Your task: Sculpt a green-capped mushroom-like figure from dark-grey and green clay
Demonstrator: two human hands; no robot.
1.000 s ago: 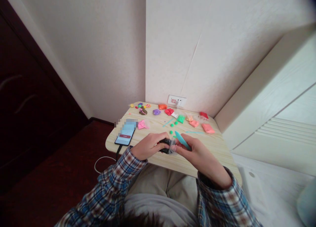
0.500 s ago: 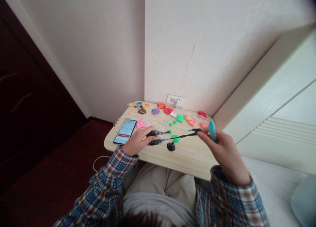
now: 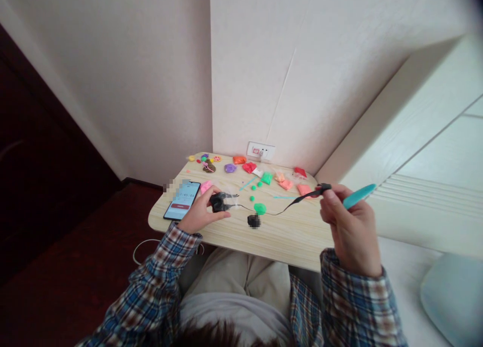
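My left hand [image 3: 199, 212] is closed on a lump of black clay in a clear wrapper [image 3: 220, 202] near the left of the small wooden table [image 3: 287, 236]. My right hand [image 3: 345, 221] is raised at the table's right edge, pinching the far end of the black clay [image 3: 320, 190] and holding a teal plastic tool [image 3: 358, 196]. A thin black strand [image 3: 281, 211] sags between both hands. Under the strand lie a green clay ball [image 3: 259, 208] and a small black clay lump [image 3: 254, 220].
A phone [image 3: 182, 201] with a lit screen lies at the table's left edge, its cable hanging down. Several coloured clay packets [image 3: 266, 178] and small clay figures [image 3: 207, 163] sit along the back edge. A wall socket [image 3: 260, 150] is behind. White furniture stands right.
My hands have pulled apart: the right hand moved right and up with the clay's end, stretching the black clay from a lump into a long thin strand.
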